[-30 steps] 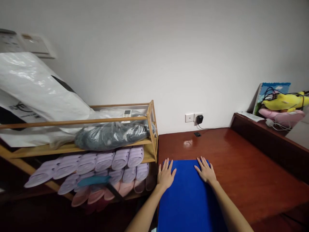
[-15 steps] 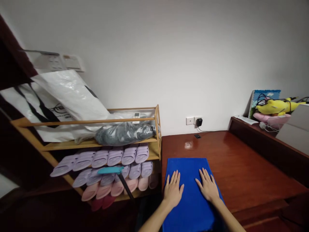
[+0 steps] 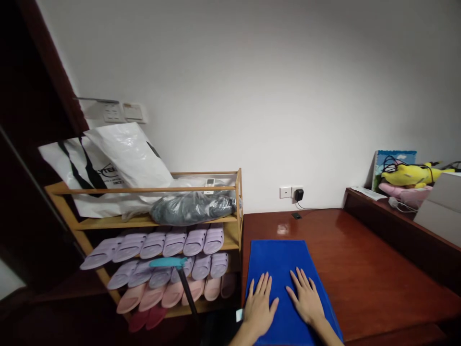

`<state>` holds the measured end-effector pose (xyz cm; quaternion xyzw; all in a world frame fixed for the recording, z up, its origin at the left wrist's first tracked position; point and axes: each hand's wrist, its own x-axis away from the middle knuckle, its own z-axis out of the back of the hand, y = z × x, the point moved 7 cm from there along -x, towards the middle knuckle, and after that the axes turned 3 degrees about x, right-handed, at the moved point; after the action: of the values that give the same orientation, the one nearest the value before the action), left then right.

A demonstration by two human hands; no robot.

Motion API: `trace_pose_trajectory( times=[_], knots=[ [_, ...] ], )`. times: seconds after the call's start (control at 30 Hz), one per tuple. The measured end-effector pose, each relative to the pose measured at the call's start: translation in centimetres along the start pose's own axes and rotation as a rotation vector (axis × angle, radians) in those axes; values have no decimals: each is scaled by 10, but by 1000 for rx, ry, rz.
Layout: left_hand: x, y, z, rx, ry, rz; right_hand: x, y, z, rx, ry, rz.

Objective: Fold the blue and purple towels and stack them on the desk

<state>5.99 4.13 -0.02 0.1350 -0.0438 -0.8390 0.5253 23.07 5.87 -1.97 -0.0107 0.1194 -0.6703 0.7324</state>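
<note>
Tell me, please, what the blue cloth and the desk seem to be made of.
Blue cloth: probably matte woven or felted fabric; it lies flat without shine.

Desk: apparently wood or wood veneer, with glossy reddish-brown finish; faint grain and bright reflections show.

Person's L hand (image 3: 260,305) & R hand (image 3: 306,297) both palm-down, flat, side by side w/ gap btwn. Fingers slightly spread, pointing fwd; thumbs out, angled twd each other. Wrists low in view, forearms mostly cut off at bottom edge.

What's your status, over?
Both hands open, flat on blue cloth. Cloth lies on red desk. Nothing seen between hands.
</note>
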Motion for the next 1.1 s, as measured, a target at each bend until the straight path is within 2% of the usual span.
trace_pose_trajectory(
  times=[0.1,0.2,0.33,0.57,0.77,1.1],
  knots=[
    [-5,-2,2,-24,38,47,-8,4,4,40,30,-23],
    [11,-2,2,-46,71,1,5,20,1,90,52,-103],
    [29,-4,1,-43,43,-29,19,38,-4,62,15,-115],
    [22,-12,-9,-39,-13,-13,16,45,-3,28,1,-105],
    [26,-17,-18,-40,13,-6,35,69,-8,57,71,-241],
    [6,-16,-9,5,-9,98,0,70,-3,22,-23,-201]
  ],
)
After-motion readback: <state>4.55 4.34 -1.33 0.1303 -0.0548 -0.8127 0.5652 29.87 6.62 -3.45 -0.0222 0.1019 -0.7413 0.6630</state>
